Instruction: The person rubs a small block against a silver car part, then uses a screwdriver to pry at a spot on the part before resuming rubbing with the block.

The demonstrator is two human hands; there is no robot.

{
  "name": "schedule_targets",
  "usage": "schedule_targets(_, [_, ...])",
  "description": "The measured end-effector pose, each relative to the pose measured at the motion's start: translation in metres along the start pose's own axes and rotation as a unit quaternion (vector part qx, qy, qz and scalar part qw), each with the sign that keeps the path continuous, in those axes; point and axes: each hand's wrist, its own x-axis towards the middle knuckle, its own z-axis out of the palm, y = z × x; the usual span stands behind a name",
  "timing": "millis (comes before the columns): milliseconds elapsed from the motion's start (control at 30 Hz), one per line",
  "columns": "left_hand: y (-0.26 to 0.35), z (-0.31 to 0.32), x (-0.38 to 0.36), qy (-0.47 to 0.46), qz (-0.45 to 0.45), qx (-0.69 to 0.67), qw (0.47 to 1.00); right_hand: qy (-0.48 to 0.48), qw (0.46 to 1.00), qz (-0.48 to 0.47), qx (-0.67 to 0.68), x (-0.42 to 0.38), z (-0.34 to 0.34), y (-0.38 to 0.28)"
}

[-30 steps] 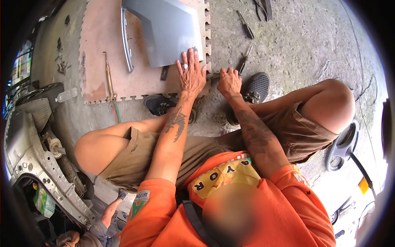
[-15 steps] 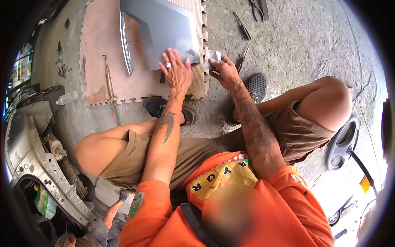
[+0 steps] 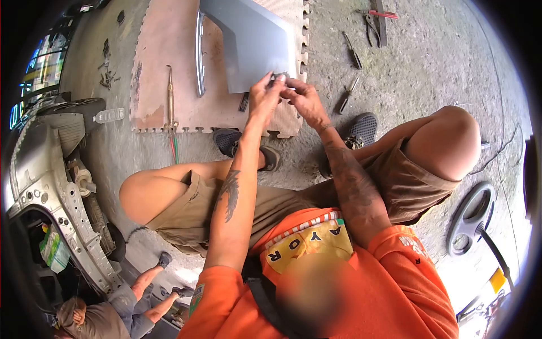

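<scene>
My left hand (image 3: pixel 265 100) and my right hand (image 3: pixel 305 103) meet fingertip to fingertip at the lower right corner of a grey car body panel (image 3: pixel 259 48). Both are closed in a pinch. Half a second ago a small light-grey square, seemingly sandpaper, was in my right hand; now the fingers hide nearly all of it. A dark rough spot (image 3: pixel 279 74) on the panel shows just beyond my fingertips. Along the panel's left side lies a curved trim strip (image 3: pixel 200 56), and a small black piece (image 3: pixel 244 102) is below its lower edge.
Under the panel is a foam mat (image 3: pixel 155 85) bearing a brass torch (image 3: pixel 171 99) with hoses. Screwdrivers (image 3: pixel 348 96) and pliers (image 3: pixel 372 29) lie on the concrete to the right. A stripped car body (image 3: pixel 53 198), a plastic bottle (image 3: pixel 108 116) and another person (image 3: pixel 96 319) are at left.
My left hand has lifted from flat on the panel and moved right to meet my right hand. The light-grey square has gone from sight between the fingers. The view has shifted slightly.
</scene>
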Motion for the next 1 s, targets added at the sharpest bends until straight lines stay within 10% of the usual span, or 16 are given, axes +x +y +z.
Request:
schedule_targets(100, [0.013,-0.013,-0.007,-0.018,-0.123,-0.313,0.941,-0.013,0.997,0.0,-0.079,-0.002,0.003,-0.008])
schedule_targets(800, [0.028,-0.036,-0.005,-0.178,-0.163,-0.471,0.849,0.08,0.935,0.143,0.315,0.004,-0.018,-0.004])
schedule_targets(933, [0.027,-0.025,-0.002,-0.081,-0.215,-0.389,0.892,0.222,0.967,0.046,-0.113,0.002,-0.009,-0.011])
schedule_targets(1000, [0.024,-0.01,0.005,0.122,0.014,0.029,0.992,0.29,0.911,0.015,-0.294,0.0,-0.008,-0.011])
